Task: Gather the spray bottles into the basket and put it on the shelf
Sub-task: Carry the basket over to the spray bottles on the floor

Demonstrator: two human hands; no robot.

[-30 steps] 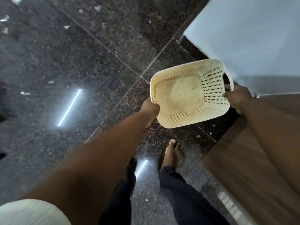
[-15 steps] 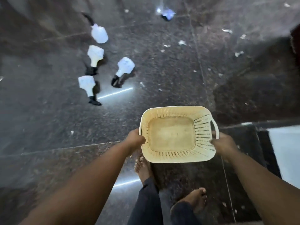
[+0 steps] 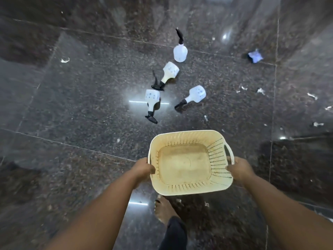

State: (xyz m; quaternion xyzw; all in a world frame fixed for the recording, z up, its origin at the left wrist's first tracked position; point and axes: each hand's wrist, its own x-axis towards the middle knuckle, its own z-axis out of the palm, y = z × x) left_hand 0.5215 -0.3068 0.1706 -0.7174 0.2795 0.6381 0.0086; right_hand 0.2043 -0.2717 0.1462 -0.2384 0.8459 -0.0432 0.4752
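Both hands are gripping the empty basket [image 3: 189,162] by its rim: left hand [image 3: 144,168] closed on the left edge, right hand [image 3: 237,168] on the right handle. Four spray bottles [image 3: 180,52] are lying on the floor [image 3: 72,105] beyond it (none collected). Approach step in hand; next, setting the basket down beside them.

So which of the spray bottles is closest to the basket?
The left front bottle, whose black trigger points down toward the basket. The right front bottle comes close behind; the other two lie farther back on the floor.
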